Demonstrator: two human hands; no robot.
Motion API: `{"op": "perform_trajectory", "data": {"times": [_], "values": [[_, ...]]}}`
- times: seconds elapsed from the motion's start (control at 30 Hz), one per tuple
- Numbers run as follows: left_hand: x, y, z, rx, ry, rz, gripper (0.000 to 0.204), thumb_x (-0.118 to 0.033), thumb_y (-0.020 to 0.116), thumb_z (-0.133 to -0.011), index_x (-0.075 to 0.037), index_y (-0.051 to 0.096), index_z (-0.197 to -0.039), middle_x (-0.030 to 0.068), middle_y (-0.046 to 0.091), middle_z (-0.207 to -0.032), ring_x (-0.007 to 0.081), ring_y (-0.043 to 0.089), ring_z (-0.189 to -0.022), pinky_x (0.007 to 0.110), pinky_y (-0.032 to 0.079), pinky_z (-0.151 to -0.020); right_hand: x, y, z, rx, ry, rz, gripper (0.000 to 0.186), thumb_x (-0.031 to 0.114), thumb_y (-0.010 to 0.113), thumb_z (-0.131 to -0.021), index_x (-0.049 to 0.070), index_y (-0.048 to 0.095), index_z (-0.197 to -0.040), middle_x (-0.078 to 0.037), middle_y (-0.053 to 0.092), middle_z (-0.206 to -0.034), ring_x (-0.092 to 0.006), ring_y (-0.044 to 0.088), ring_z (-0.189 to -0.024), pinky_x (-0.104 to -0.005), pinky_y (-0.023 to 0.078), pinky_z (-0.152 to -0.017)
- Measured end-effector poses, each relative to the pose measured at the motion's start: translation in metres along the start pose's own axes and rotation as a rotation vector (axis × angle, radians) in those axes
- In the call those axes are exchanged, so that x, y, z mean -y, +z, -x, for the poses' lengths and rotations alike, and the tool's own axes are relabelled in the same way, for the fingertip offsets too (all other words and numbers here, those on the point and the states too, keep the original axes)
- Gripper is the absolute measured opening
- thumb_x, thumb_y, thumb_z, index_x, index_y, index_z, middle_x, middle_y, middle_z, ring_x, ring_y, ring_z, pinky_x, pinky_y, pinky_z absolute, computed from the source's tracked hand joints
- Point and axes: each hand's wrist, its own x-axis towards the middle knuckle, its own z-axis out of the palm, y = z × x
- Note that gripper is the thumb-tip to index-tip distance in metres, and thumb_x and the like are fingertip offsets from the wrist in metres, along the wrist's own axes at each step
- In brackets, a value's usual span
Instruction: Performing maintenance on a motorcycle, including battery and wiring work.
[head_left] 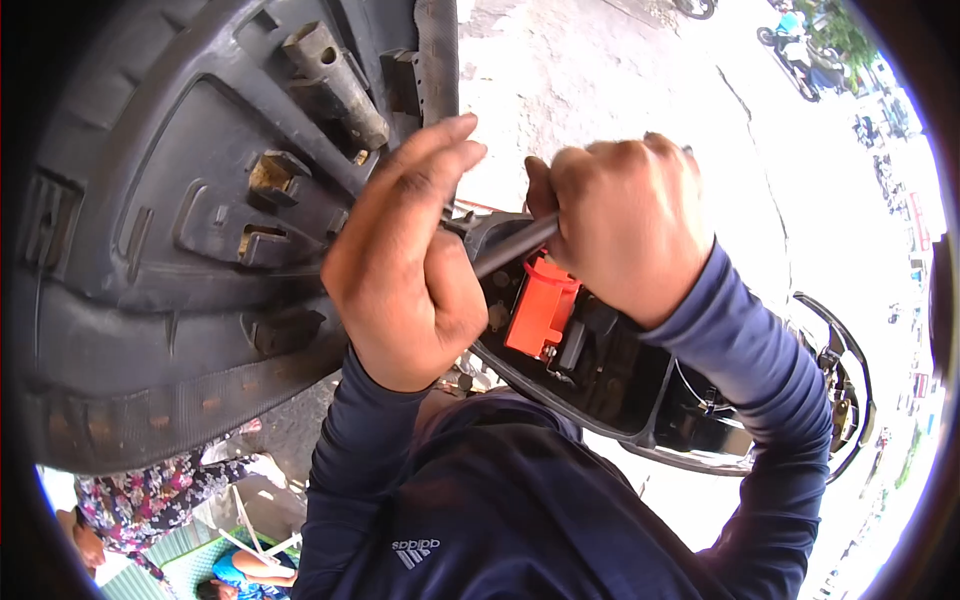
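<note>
Right hand (628,228) fisted on slim grey metal tool shaft (515,246), stiff, probably slick; left hand (405,262) pinches at 9 o'clock; hold near handle.

Raised seat underside (190,200) left of left hand (405,265); tool shaft (515,245) between both hands, gripped by right hand (625,225); battery (540,308) in scooter compartment (640,390) below right hand.

Two bare hands, left hand (405,265), right hand (625,225), no gloves, no rings seen, long dark navy sleeves (745,370) to wrists, matching navy top, small white striped logo (415,552) on chest
</note>
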Motion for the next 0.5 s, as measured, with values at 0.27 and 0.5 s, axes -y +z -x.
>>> {"op": "perform_trajectory", "data": {"times": [0.27,0.5], "values": [[-0.008,0.009,0.052,0.216,-0.543,0.609,0.079,-0.042,0.066,-0.085,0.002,0.036,-0.143,0.0229,0.05,-0.137,0.0357,0.054,-0.124,0.044,0.039,-0.106,-0.037,-0.023,-0.028,-0.204,-0.498,-0.406,0.037,0.012,0.074,-0.082,0.007,0.049,-0.056,-0.006,0.046,-0.049,-0.0271,0.05,-0.042,-0.0376,0.041,-0.045],[0.0,0.004,0.06,0.807,-0.413,0.109,0.022,-0.006,0.061,-0.082,0.001,0.062,-0.103,0.0173,0.061,-0.089,0.0382,0.063,-0.081,0.041,0.054,-0.07,-0.023,0.003,-0.007,-0.092,-0.408,-0.38,0.034,0.018,0.074,-0.08,0.01,0.05,-0.056,-0.003,0.047,-0.049,-0.0238,0.054,-0.045,-0.0355,0.044,-0.046]]}}
